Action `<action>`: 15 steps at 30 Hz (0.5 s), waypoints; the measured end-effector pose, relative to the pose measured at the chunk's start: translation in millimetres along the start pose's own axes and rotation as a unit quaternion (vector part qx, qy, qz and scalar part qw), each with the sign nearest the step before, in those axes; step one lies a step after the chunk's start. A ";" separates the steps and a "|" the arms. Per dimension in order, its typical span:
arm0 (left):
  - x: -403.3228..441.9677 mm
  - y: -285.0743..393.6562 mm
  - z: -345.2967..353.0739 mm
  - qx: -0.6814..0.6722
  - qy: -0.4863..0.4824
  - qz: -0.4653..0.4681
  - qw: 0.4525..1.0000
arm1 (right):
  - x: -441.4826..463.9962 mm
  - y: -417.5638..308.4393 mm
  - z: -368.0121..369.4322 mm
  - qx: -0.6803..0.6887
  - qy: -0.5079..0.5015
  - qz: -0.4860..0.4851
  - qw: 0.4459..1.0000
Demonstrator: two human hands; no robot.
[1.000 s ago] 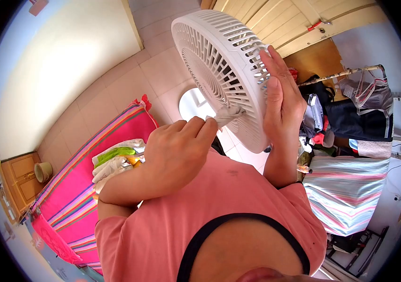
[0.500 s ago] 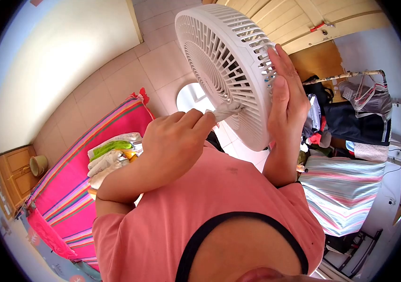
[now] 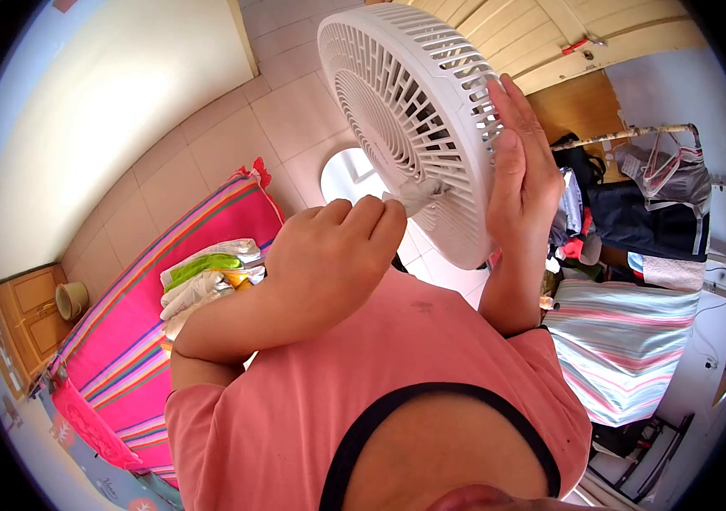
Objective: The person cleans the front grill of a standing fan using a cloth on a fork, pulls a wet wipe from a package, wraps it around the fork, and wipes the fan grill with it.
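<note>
Left hand [image 3: 333,251] grips cloth [image 3: 419,196], right hand [image 3: 525,175] against fan [image 3: 414,132]; bucket [image 3: 74,300] contents unclear.

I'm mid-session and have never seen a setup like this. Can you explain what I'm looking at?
There is no machine: these are a person's two bare hands. The camera is worn on the head, looking forward and down, so the pink shirt below is the wearer's own. The left hand pinches a pale cloth by the front of a white fan. The right hand lies against the fan's outer side, fingers extended. Off to the left, pale and bright green bundles lie on a pink striped cover.
</note>
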State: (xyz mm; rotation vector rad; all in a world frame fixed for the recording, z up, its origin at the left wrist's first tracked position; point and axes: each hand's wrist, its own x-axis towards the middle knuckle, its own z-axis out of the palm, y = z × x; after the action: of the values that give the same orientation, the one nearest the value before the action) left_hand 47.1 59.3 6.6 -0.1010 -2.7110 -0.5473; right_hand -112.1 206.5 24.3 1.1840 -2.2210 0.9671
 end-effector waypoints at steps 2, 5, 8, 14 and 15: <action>-0.2 -0.4 0.5 0.012 0.005 0.012 1.000 | 0.1 1.1 0.1 0.009 0.002 0.001 1.000; 0.7 -1.9 0.5 0.014 0.014 0.010 1.000 | -0.6 -0.8 0.0 -0.004 -0.006 -0.008 1.000; 8.9 -1.5 4.0 0.017 0.021 0.024 0.999 | -0.1 -2.4 0.4 -0.012 -0.006 -0.007 1.000; 34.8 -3.6 31.1 -0.016 0.073 0.064 0.995 | 0.5 -19.1 -6.3 -0.024 -0.072 0.075 0.994; 37.0 -5.0 32.9 -0.037 0.066 0.065 0.995 | 1.5 -16.9 -6.1 -0.007 -0.061 0.081 0.995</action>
State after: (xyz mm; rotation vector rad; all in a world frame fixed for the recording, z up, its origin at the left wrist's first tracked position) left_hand 0.7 67.3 -9.6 -0.2498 -2.5352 -0.5938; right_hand -98.3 203.7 35.5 1.0974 -2.4473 0.9623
